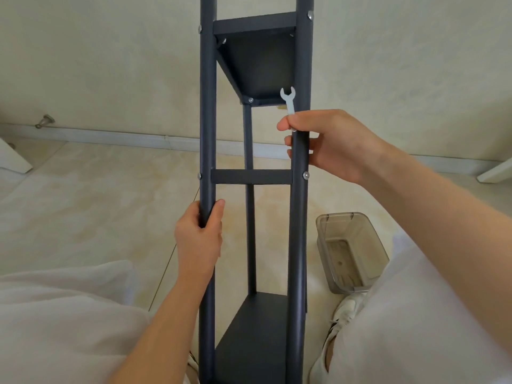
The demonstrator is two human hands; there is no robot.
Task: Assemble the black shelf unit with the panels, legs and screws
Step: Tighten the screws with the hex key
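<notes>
The black shelf unit (251, 177) stands upright between my knees, with three panels fixed between round black legs by silver screws. My left hand (199, 239) grips the near left leg (207, 120) below the middle panel. My right hand (329, 144) wraps around the near right leg (302, 65) just above the middle panel and also pinches a small silver wrench (289, 102), whose open jaw points up. The lower panel (255, 336) lies near my feet. The top of the unit runs out of view.
A clear grey plastic bin (350, 250) stands on the tiled floor to the right of the unit, by my right shoe (345, 309). A cream wall with a white skirting board (110, 135) runs behind. A door stop (44, 121) sits at the far left.
</notes>
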